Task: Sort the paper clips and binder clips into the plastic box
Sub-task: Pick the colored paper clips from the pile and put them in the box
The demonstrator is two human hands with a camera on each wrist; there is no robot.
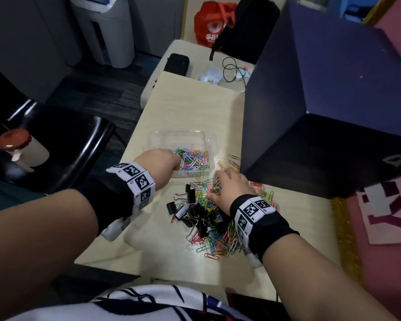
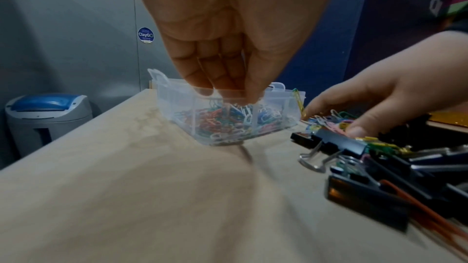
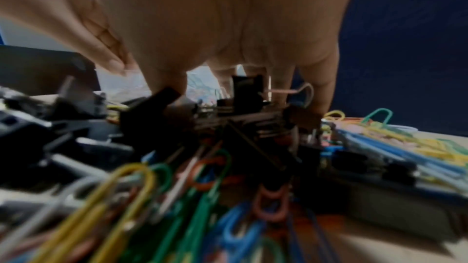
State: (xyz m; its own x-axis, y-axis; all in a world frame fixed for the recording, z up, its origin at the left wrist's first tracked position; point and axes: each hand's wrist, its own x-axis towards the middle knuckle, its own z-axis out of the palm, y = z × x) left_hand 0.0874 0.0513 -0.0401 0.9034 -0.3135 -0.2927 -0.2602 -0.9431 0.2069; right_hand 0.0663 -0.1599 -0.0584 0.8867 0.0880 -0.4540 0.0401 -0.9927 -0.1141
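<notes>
Two hands split the work: the left hand (image 1: pixel 162 162) hangs over the plastic box (image 1: pixel 159 135), fingertips bunched to drop paper clips (image 1: pixel 192 158) — the right hand (image 1: pixel 229 185) spreads on the pile (image 1: pixel 208 218) beside it, gathering more among binder clips (image 1: pixel 195 213).

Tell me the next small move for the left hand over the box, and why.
Probably let go and lift clear. The left hand has its fingertips bunched inside the plastic box, right above the paper clips already lying there, so whatever it carries is over its place. Whether it holds clips I cannot tell. The right hand rests on the loose pile.
</notes>
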